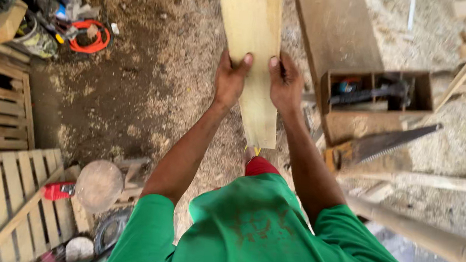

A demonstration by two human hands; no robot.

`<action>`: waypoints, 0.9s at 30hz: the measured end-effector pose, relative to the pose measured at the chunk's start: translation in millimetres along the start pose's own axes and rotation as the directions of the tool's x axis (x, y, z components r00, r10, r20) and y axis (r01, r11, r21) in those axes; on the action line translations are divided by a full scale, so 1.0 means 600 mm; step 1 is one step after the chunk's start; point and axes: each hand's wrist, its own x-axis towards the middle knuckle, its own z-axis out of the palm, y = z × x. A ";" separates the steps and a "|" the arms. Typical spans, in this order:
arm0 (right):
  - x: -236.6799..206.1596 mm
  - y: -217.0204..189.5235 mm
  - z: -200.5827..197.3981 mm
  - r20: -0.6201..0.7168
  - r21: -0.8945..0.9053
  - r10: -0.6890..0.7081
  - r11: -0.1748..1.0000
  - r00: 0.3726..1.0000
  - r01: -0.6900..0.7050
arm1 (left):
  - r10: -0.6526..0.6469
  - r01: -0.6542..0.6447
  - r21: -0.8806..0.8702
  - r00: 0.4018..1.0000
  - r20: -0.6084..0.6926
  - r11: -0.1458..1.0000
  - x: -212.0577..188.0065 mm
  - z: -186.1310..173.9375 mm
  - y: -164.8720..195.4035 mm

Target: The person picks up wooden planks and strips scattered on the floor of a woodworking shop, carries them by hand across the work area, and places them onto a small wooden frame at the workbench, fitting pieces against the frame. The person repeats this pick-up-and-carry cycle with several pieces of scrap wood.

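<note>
A long pale wooden plank (pixel 254 20) runs from the top of the view down toward me. My left hand (pixel 230 80) grips its left edge and my right hand (pixel 285 84) grips its right edge, thumbs on top. The plank's near end (pixel 261 130) hangs above my foot in a yellow-strapped sandal. I wear a green shirt.
A hand saw (pixel 380 145) lies on a timber at the right, beside a wooden toolbox (pixel 377 93). Wooden pallets (pixel 2 195) lie at the lower left, with a red can (pixel 58 190) and a round grey stone. An orange cable coil (pixel 89 37) sits at the upper left. Sawdust covers the ground.
</note>
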 end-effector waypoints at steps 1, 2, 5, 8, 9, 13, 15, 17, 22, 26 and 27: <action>0.041 0.003 0.009 -0.008 0.059 -0.061 0.996 0.998 0.062 | 0.072 -0.071 -0.097 0.997 0.006 0.993 0.041 0.009 0.003; 0.082 0.004 0.013 -0.005 -0.008 -0.061 0.998 0.998 0.061 | 0.139 -0.134 -0.193 0.990 0.011 0.972 0.080 0.020 0.006; 0.186 0.008 -0.002 0.025 -0.203 -0.002 0.979 1.000 0.007 | 0.143 -0.151 -0.363 0.989 -0.049 0.920 0.188 0.049 0.006; 0.267 0.023 -0.001 0.124 -0.322 0.060 0.946 0.991 -0.017 | 0.074 -0.128 -0.463 0.988 -0.133 0.877 0.298 0.040 0.012; 0.288 0.033 -0.001 0.164 -0.363 0.041 0.931 0.986 0.022 | 0.055 -0.126 -0.495 0.986 -0.156 0.860 0.326 0.037 0.011; 0.397 0.099 -0.005 0.175 -0.490 -0.013 0.866 0.984 0.099 | -0.017 -0.066 -0.613 0.992 -0.128 0.787 0.429 0.062 0.004; 0.456 0.145 -0.014 0.182 -0.476 0.083 0.879 0.980 0.014 | -0.027 -0.054 -0.608 0.992 -0.123 0.792 0.479 0.094 -0.011; 0.512 0.194 -0.032 0.167 -0.534 0.132 0.845 0.977 -0.023 | -0.066 -0.052 -0.437 0.966 -0.249 0.898 0.547 0.104 -0.026; 0.632 0.294 -0.093 0.041 -0.741 0.147 0.668 0.988 -0.068 | -0.054 0.051 -0.018 0.973 -0.225 0.999 0.734 0.108 -0.075; 0.704 0.345 -0.102 0.045 -0.765 0.075 0.644 0.996 -0.014 | -0.021 0.055 0.373 0.995 -0.095 0.926 0.841 0.132 -0.117; 0.724 0.357 -0.100 0.041 -0.778 0.068 0.628 0.997 -0.011 | -0.038 0.058 0.486 0.998 -0.052 0.872 0.871 0.142 -0.122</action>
